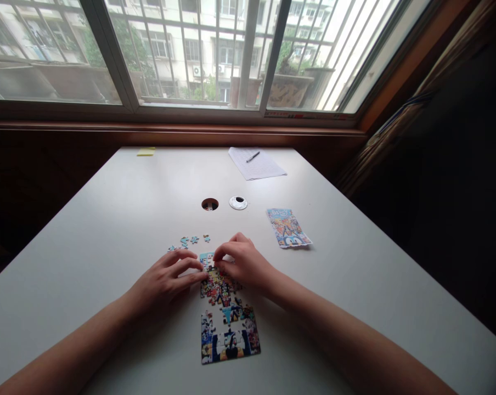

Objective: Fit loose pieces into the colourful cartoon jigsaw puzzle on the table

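A partly assembled jigsaw puzzle [231, 345] lies on the white table, with gaps in its middle and upper parts. My left hand [169, 277] rests at its upper left edge, fingers apart, the fingertips touching the border. Over the upper part, my right hand [242, 260] is closed in a pinch on what looks like a puzzle piece, mostly hidden by the fingers. Several loose puzzle pieces [194, 240] lie just beyond my left hand. To the right is a small printed picture sheet [288, 227] with crowded cartoon figures.
A round hole [209, 204] in the white table [149, 203] sits beside a silver grommet cover [238, 203]. At the far edge are a sheet of paper [258, 167] with a pen [253, 157] on it and yellow sticky notes [146, 151]. A barred window stands behind.
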Action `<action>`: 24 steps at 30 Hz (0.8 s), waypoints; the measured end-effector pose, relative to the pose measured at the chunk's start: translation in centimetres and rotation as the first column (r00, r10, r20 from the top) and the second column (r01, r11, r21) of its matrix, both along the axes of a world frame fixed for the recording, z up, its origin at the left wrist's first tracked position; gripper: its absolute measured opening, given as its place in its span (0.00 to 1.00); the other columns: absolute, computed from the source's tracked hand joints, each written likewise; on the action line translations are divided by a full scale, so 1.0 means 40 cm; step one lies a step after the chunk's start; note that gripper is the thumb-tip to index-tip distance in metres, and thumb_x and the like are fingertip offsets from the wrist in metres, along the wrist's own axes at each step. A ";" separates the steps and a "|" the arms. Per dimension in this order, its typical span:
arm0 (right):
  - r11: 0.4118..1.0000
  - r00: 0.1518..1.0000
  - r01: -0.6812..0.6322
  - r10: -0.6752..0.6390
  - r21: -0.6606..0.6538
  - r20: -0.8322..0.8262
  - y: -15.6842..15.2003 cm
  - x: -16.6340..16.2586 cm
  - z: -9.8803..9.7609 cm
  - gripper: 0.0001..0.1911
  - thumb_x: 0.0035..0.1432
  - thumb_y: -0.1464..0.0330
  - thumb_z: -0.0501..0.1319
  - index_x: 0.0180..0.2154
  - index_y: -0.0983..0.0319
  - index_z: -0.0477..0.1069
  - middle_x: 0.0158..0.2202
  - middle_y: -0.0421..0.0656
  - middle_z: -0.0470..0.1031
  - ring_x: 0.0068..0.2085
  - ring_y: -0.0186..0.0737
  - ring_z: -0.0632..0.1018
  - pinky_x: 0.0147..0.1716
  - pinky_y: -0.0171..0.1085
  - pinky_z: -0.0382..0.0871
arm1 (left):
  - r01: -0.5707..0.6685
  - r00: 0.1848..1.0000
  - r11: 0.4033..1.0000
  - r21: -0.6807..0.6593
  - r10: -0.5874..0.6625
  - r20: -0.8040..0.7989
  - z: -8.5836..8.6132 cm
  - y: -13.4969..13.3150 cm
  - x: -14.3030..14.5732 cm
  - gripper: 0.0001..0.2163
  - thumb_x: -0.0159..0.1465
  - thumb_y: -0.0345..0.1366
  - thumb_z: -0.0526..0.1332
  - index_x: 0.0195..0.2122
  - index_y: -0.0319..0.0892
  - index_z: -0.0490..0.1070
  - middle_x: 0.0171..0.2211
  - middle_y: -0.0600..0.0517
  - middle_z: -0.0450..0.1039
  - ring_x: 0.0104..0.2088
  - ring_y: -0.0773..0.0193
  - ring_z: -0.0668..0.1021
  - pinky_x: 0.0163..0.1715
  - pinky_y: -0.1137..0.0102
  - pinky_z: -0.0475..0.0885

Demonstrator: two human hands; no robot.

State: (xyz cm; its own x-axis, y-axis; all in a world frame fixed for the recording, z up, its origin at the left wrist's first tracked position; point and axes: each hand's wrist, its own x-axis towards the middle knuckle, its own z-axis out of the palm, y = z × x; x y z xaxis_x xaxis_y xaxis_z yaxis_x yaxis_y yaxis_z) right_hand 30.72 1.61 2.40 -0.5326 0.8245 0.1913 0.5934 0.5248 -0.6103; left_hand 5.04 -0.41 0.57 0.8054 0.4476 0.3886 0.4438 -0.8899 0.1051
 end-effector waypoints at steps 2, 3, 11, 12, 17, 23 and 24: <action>0.999 1.000 -0.004 0.004 0.042 0.014 0.001 0.000 -0.007 0.04 0.61 0.71 0.66 0.37 0.56 0.78 0.36 0.41 0.81 0.45 0.45 0.70 0.48 0.46 0.60 | -0.003 1.000 1.000 -0.002 0.003 -0.006 -0.003 0.000 -0.002 0.15 0.72 0.30 0.56 0.58 0.48 0.70 0.50 0.49 0.74 0.54 0.54 0.69 0.51 0.59 0.72; 0.998 1.000 -0.009 0.008 0.061 0.021 0.001 0.001 -0.010 0.03 0.61 0.71 0.66 0.37 0.56 0.78 0.37 0.41 0.81 0.45 0.45 0.69 0.47 0.45 0.60 | -0.005 1.000 1.000 -0.004 0.005 -0.010 -0.005 0.001 -0.003 0.15 0.72 0.31 0.56 0.58 0.48 0.70 0.50 0.49 0.74 0.55 0.54 0.68 0.51 0.58 0.72; 0.984 0.996 -0.062 0.051 0.169 0.067 0.003 0.008 -0.025 0.04 0.62 0.67 0.65 0.39 0.54 0.80 0.38 0.41 0.79 0.45 0.45 0.67 0.44 0.44 0.58 | -0.001 1.000 1.000 0.006 0.001 -0.008 -0.006 0.002 0.000 0.15 0.71 0.30 0.56 0.58 0.47 0.70 0.50 0.49 0.74 0.54 0.55 0.69 0.51 0.58 0.72; 0.982 0.996 -0.063 0.051 0.177 0.072 0.004 0.009 -0.025 0.04 0.62 0.67 0.65 0.39 0.54 0.80 0.38 0.42 0.79 0.45 0.45 0.67 0.44 0.44 0.58 | -0.001 1.000 1.000 0.006 0.001 -0.008 -0.005 0.002 0.000 0.15 0.71 0.30 0.56 0.58 0.47 0.70 0.50 0.49 0.74 0.54 0.55 0.69 0.51 0.58 0.72; 0.978 0.998 -0.031 0.017 0.208 0.068 0.009 0.020 -0.018 0.06 0.63 0.70 0.64 0.39 0.54 0.79 0.38 0.41 0.78 0.44 0.44 0.67 0.44 0.43 0.59 | -0.029 1.000 1.000 0.013 0.029 -0.006 -0.007 -0.001 0.000 0.16 0.71 0.29 0.56 0.58 0.46 0.69 0.52 0.48 0.73 0.55 0.54 0.69 0.53 0.58 0.71; 0.966 0.994 -0.072 0.050 0.247 0.094 0.000 0.047 0.000 0.07 0.60 0.72 0.63 0.38 0.56 0.79 0.35 0.42 0.77 0.42 0.44 0.68 0.43 0.43 0.59 | -0.065 0.998 0.998 0.023 0.065 -0.025 -0.005 -0.007 0.004 0.17 0.70 0.29 0.57 0.59 0.46 0.69 0.54 0.47 0.72 0.56 0.53 0.68 0.54 0.56 0.71; 0.962 0.992 -0.097 0.071 0.255 0.109 -0.003 0.051 0.001 0.08 0.59 0.72 0.63 0.38 0.56 0.79 0.35 0.42 0.77 0.42 0.44 0.68 0.43 0.43 0.59 | -0.067 0.997 0.997 0.024 0.067 -0.026 -0.004 -0.008 0.005 0.17 0.70 0.29 0.57 0.60 0.45 0.69 0.54 0.47 0.72 0.56 0.53 0.68 0.54 0.56 0.71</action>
